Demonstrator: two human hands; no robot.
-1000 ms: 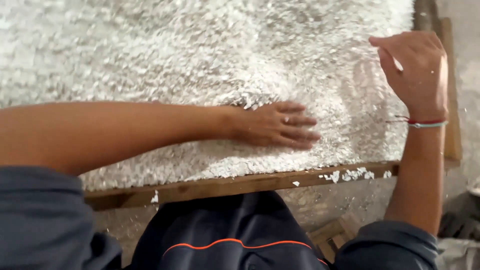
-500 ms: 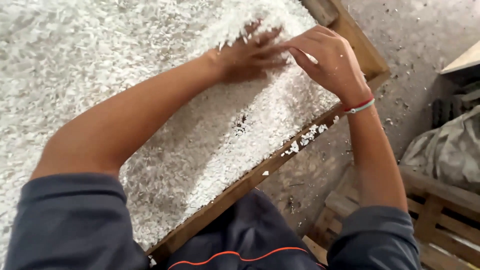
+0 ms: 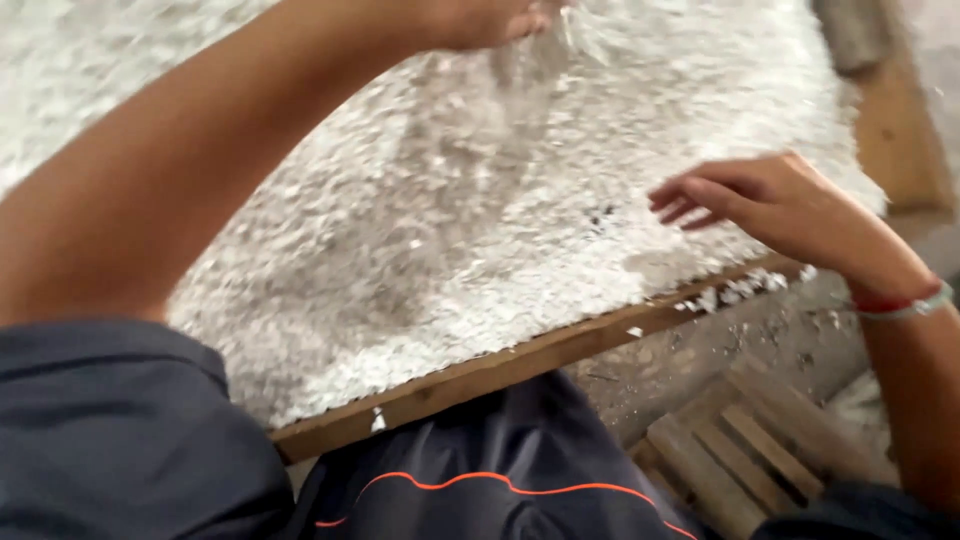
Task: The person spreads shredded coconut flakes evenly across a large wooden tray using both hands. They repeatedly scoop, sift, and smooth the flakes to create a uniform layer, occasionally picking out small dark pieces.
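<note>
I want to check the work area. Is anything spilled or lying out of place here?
Yes. A few white flakes lie on the wooden frame edge, outside the main white flake bed, near the right hand. One more sits near the frame's lower left. Nothing looks damaged.

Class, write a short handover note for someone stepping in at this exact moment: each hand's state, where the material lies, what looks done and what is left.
Left hand: raised over the bed at the top edge of the view, white flakes falling from it; its grip cannot be judged.
Right hand: open, fingers spread, hovering just above the flakes near the right side, holding nothing.
Material: white flakes cover the wooden-framed tray; a few bits lie on the near rail.
Done: the flakes lie spread over most of the bed.
Left: a small dark speck sits in the flakes near the right hand.
</note>
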